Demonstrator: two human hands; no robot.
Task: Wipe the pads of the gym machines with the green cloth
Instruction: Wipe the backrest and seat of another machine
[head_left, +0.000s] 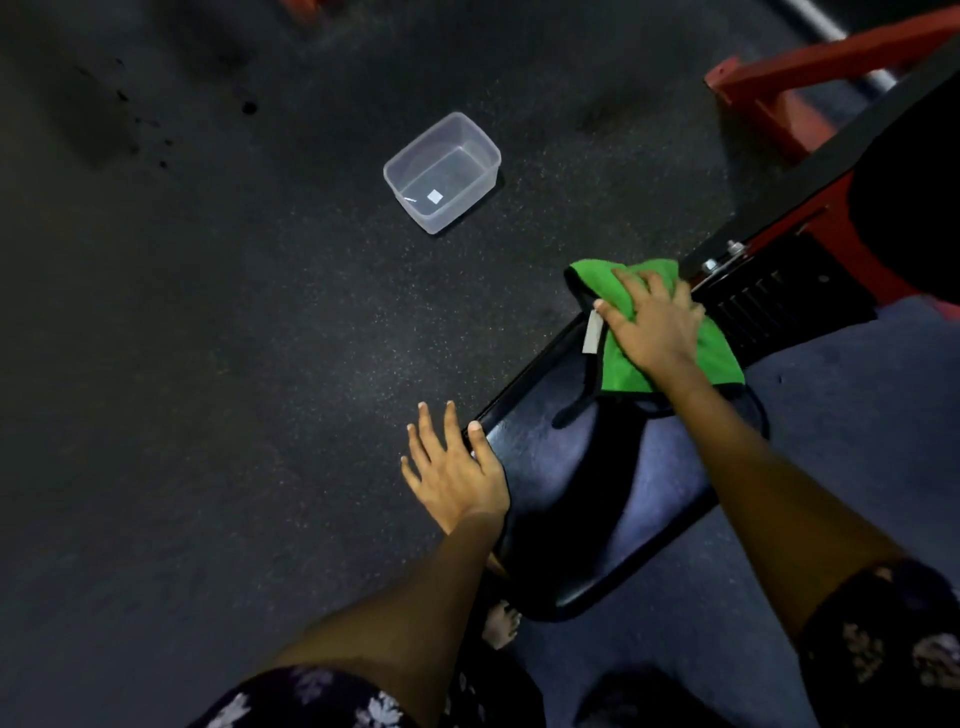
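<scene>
Your left hand (457, 467) rests with straight fingers on the near left edge of the black pad (587, 499). Your right hand (652, 325) presses flat on the green cloth (623, 374), spread over the pad's far end. Soft, light and limp, that cloth will likely bunch and slide on the slick vinyl; keep your palm on its middle. On the floor (208, 364) stands a clear plastic tub (441, 171), seemingly holding shallow water.

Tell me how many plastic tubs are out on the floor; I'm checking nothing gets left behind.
1. A clear plastic tub sits on the dark floor, beyond the black pad and apart from it. Others may lie outside the view.
</scene>
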